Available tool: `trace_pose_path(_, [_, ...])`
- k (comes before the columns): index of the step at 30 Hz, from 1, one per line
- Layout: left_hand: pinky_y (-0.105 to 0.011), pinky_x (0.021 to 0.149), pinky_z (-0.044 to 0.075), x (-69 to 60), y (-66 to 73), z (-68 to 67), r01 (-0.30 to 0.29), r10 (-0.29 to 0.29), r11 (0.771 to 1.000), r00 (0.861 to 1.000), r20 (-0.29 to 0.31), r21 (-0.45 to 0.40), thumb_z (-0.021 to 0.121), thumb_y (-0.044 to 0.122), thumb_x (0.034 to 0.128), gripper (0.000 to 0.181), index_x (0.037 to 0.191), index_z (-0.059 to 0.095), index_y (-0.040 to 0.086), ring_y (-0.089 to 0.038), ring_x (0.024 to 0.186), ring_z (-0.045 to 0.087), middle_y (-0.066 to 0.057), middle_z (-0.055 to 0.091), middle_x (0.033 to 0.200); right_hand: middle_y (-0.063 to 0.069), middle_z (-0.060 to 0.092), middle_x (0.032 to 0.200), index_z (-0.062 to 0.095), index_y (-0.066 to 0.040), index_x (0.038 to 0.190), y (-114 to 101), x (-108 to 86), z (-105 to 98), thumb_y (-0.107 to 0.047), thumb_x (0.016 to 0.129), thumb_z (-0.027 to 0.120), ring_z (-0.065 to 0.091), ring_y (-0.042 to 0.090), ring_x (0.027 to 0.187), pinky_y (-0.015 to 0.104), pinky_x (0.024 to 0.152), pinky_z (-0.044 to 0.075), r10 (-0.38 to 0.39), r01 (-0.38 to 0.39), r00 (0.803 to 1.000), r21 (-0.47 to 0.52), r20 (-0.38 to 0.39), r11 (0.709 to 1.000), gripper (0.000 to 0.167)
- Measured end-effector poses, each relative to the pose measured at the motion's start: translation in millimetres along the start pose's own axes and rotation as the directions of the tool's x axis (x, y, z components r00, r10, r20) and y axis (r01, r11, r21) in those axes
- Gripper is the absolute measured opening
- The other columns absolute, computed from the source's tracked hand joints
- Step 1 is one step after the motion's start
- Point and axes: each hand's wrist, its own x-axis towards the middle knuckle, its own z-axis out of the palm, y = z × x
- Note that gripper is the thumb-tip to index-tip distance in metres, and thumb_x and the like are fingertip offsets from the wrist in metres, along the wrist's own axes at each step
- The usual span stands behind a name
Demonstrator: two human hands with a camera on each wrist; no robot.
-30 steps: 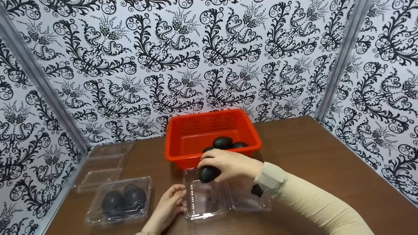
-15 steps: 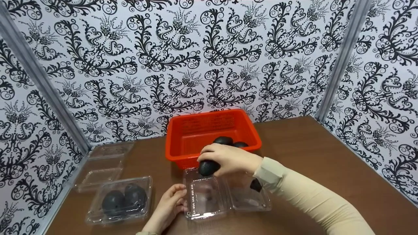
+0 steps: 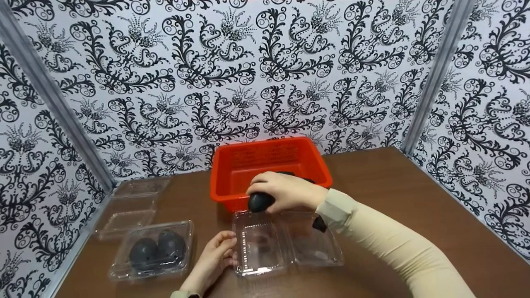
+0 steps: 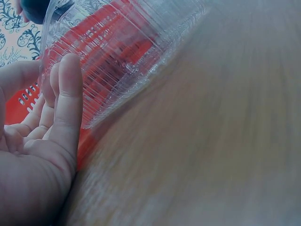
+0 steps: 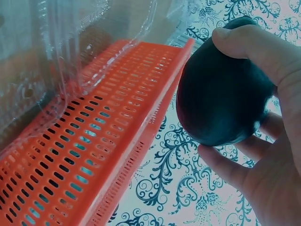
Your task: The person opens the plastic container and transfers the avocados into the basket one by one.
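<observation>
My right hand [image 3: 287, 189] grips a dark avocado [image 3: 260, 202], thumb on one side and fingers on the other, in front of the orange basket's front rim. In the right wrist view the avocado [image 5: 223, 87] hangs apart from the basket wall. My left hand [image 3: 215, 256] holds the left edge of an opened clear plastic clamshell [image 3: 265, 248] lying on the table. In the left wrist view, my left hand's fingers [image 4: 68, 99] lie against the clamshell's ribbed wall. The orange basket [image 3: 238, 200] holds more avocados, mostly hidden behind my right hand.
A closed clear clamshell [image 3: 182, 231] with two avocados [image 3: 143, 252] inside stands at the left. Behind it lie opened clear containers [image 3: 128, 211] by the wall. Patterned walls [image 3: 265, 74] bound the brown table [image 3: 372, 186] at the back and sides.
My right hand has risen and moved away from me with the avocado, from above the clamshell to the basket's front rim. My left hand stays on the clamshell's edge.
</observation>
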Motion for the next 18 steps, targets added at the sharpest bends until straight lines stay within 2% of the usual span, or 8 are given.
trace_pose_path(10, [-0.024, 0.057, 0.051, -0.9, 3.4, 1.9, -0.001, 0.001, 0.999, 1.000, -0.014, 0.040, 0.058, 0.009, 0.0947, 0.018, 0.109, 0.049, 0.004, -0.011, 0.063, 0.053, -0.004, 0.051, 0.086, 0.004, 0.054, 0.128, 0.059, -0.018, 0.128, 7, 19.0, 0, -0.018, 0.072, 0.081, 0.050, 0.020, 0.117, 0.034, 0.103, 0.041, -0.022, 0.023, 1.000, 0.058, -0.004, 0.998, 0.060])
trace_pose_path(18, [-0.024, 0.057, 0.051, -2.9, 1.2, 2.4, 0.008, -0.007, 0.999, 1.000, -0.023, 0.039, 0.058, 0.010, 0.0944, 0.018, 0.110, 0.050, 0.004, -0.012, 0.064, 0.054, -0.005, 0.051, 0.089, 0.002, 0.054, 0.129, 0.060, -0.020, 0.128, 11, 32.6, 4, -0.018, 0.073, 0.080, 0.050, 0.019, 0.116, 0.036, 0.099, 0.043, 0.057, -0.059, 0.998, 0.097, 0.026, 0.994, 0.059])
